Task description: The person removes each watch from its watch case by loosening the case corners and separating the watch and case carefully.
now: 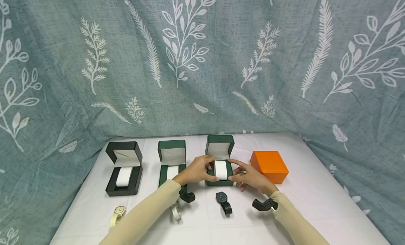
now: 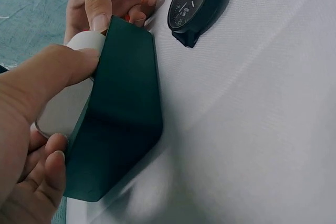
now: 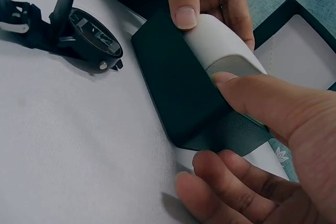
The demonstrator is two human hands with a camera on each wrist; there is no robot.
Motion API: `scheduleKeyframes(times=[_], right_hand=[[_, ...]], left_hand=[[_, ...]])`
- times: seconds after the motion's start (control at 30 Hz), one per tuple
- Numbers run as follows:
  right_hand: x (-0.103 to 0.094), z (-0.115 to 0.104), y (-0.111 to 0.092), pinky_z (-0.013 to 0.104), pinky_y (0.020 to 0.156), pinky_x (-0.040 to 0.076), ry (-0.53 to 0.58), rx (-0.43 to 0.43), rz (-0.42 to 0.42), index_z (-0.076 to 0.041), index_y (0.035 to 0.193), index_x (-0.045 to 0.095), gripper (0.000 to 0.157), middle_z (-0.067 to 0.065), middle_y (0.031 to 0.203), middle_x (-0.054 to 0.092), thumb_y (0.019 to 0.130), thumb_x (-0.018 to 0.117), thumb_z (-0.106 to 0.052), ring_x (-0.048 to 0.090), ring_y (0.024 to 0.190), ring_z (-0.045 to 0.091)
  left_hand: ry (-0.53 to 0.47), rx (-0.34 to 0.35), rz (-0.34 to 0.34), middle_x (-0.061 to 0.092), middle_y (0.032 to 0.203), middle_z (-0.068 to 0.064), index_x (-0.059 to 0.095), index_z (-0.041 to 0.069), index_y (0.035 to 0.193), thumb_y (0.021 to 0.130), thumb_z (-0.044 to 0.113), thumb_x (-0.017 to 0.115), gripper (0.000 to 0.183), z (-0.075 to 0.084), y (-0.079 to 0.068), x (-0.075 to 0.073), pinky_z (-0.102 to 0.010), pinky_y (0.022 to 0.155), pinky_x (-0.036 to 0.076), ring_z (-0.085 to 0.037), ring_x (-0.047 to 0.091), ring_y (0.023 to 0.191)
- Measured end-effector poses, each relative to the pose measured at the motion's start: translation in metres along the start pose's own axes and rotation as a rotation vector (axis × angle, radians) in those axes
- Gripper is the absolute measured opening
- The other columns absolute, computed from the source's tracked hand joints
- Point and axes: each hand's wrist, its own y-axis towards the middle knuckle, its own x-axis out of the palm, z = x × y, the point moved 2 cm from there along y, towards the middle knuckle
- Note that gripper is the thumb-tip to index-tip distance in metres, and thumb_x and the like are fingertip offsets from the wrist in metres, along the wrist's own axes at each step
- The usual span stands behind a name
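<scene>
Both hands are at a dark green watch box (image 1: 220, 184), its lid raised and a white cushion (image 1: 220, 170) inside. The left hand (image 1: 197, 168) grips its left side; in the left wrist view the left thumb (image 2: 79, 66) lies on the front rim against the cushion, other fingers curled by the box's end. On the opposite side the right hand (image 1: 251, 176) holds the box, thumb at the front rim, index finger near the back corner. In the right wrist view its lower fingers (image 3: 231, 182) hang just off the wall. A black watch (image 1: 222, 197) lies in front.
Left of the hands stand another open green box (image 1: 172, 146) and an open black box (image 1: 123, 190), each with a white cushion. A closed orange box (image 1: 269, 162) sits at the right. A cream watch (image 1: 118, 211) and a white-strapped watch (image 1: 175, 212) lie nearer the front.
</scene>
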Motion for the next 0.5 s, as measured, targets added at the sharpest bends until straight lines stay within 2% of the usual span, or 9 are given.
scheduleKeyframes(times=[0.2, 0.5], right_hand=[[-0.0013, 0.0015, 0.0011, 0.043, 0.062, 0.059, 0.001, 0.008, -0.001, -0.024, 0.159, 0.038, 0.083, 0.019, 0.118, 0.052, 0.089, 0.083, -0.029, 0.065, 0.077, 0.028], [-0.0006, 0.0002, -0.0016, 0.042, 0.062, 0.059, 0.012, 0.007, -0.005, -0.023, 0.159, 0.039, 0.082, 0.019, 0.118, 0.051, 0.090, 0.083, -0.028, 0.065, 0.077, 0.028]], left_hand=[[0.006, -0.004, -0.003, 0.063, 0.119, -0.005, 0.055, 0.001, 0.146, 0.080, 0.042, 0.090, 0.085, 0.0003, 0.0003, 0.0001, -0.024, 0.073, 0.050, -0.013, 0.062, 0.090], [0.012, -0.014, -0.004, 0.061, 0.123, -0.009, 0.054, -0.002, 0.146, 0.080, 0.038, 0.090, 0.085, 0.0016, 0.0009, 0.0027, -0.026, 0.080, 0.050, -0.012, 0.061, 0.094]])
